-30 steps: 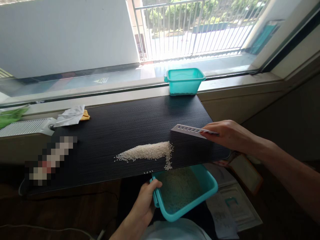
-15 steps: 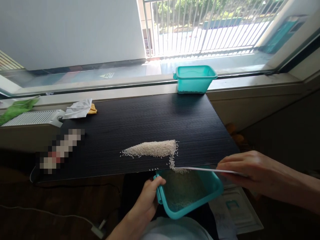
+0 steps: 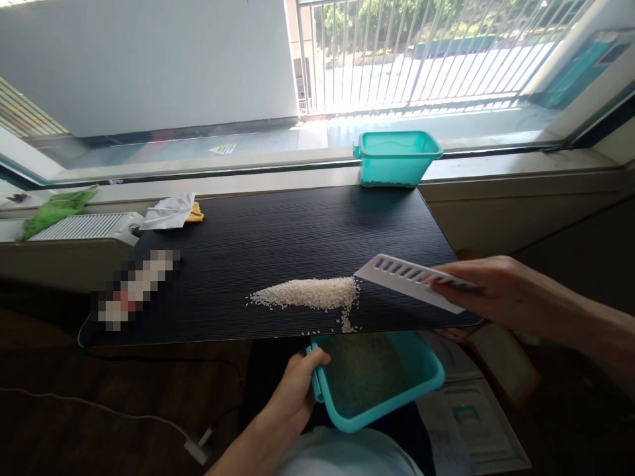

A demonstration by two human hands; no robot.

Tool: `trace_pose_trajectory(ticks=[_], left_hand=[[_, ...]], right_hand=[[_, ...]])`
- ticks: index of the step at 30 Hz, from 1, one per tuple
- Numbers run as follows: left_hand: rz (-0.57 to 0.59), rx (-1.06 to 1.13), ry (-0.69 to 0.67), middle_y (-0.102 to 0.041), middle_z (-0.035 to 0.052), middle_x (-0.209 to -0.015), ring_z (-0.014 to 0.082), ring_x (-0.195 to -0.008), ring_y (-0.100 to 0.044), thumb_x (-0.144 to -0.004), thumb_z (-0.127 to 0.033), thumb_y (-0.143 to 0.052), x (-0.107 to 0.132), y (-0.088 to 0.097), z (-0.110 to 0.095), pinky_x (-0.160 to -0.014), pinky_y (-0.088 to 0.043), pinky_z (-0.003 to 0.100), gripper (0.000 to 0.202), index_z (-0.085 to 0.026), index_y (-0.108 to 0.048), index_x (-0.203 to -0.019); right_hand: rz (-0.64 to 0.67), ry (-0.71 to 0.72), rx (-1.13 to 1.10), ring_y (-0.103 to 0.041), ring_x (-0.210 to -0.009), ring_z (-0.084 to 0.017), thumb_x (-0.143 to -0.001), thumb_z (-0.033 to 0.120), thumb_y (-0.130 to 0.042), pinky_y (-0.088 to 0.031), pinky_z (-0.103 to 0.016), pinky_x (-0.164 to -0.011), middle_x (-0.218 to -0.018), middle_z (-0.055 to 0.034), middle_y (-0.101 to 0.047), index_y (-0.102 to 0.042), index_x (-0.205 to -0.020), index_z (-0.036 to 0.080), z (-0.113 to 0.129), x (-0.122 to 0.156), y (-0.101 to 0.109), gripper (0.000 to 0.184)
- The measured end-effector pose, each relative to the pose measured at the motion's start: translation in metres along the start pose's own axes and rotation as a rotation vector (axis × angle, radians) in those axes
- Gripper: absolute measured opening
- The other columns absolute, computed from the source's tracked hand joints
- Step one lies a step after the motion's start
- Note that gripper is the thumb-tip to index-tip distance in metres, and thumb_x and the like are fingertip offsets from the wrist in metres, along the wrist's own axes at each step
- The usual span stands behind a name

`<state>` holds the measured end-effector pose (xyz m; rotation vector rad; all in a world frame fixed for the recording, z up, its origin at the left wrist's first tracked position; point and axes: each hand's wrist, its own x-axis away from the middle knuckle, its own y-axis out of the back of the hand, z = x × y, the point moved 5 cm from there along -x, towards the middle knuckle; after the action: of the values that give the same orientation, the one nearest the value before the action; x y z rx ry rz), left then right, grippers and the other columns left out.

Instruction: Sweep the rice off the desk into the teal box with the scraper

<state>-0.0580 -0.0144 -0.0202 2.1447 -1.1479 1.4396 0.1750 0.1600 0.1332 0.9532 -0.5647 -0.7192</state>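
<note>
My left hand (image 3: pixel 300 380) grips the left rim of a teal plastic bin (image 3: pixel 391 411), held just under the table's front edge. Rice covers at least part of the bin's shadowed bottom. In my right hand (image 3: pixel 479 287) is a flat white slotted plastic scraper (image 3: pixel 404 283), raised over the right part of the table. Its tip is near the right end of a long pile of white rice (image 3: pixel 312 293). A thin trail of grains (image 3: pixel 347 320) runs from that end to the front edge, and a few more grains lie along the edge.
The black table (image 3: pixel 278 231) stands against the window sill. A second teal bin (image 3: pixel 397 162) sits at the far right. White and yellow cloths (image 3: pixel 171 211) lie at the back left, near a pixelated item (image 3: pixel 133 291). A white lid (image 3: pixel 491 423) is low on the right.
My right hand has lifted the scraper from the front edge, up and back over the table beside the pile's right end. The left hand keeps the bin in place.
</note>
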Motion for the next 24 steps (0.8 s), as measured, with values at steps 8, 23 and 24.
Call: trace_pose_trajectory(ticks=[8,23,24], left_hand=[[0.015,0.021,0.015,-0.052,-0.0037,-0.05,0.0104,-0.047,-0.049,-0.061,-0.01,-0.075,-0.003,0.007,0.002,-0.05,-0.041,0.022,0.023,-0.017,-0.053,-0.059],[0.051,0.025,-0.005,-0.06,0.0015,-0.058,0.0129,-0.053,-0.055,-0.064,-0.009,-0.069,-0.002,0.007,-0.001,-0.055,-0.045,0.024,0.011,-0.014,-0.06,-0.065],[0.052,0.021,-0.005,-0.06,0.0018,-0.058,0.0129,-0.053,-0.055,-0.065,-0.009,-0.067,-0.001,0.007,-0.001,-0.055,-0.045,0.024,0.009,-0.013,-0.06,-0.066]], right_hand=[[0.044,-0.052,0.008,-0.051,-0.048,-0.015,-0.087,0.059,-0.046,-0.033,-0.026,-0.045,-0.056,-0.0022,-0.061,-0.067,-0.079,0.019,-0.014,-0.035,-0.005,0.045],[0.291,0.119,-0.176,-0.058,-0.057,-0.016,-0.097,0.05,-0.042,-0.041,-0.027,-0.051,-0.072,-0.0051,-0.071,-0.072,-0.088,0.02,0.031,0.023,-0.038,0.043],[0.295,0.121,-0.186,-0.058,-0.056,-0.016,-0.097,0.049,-0.043,-0.041,-0.027,-0.051,-0.072,-0.0045,-0.071,-0.072,-0.088,0.02,0.031,0.025,-0.037,0.042]])
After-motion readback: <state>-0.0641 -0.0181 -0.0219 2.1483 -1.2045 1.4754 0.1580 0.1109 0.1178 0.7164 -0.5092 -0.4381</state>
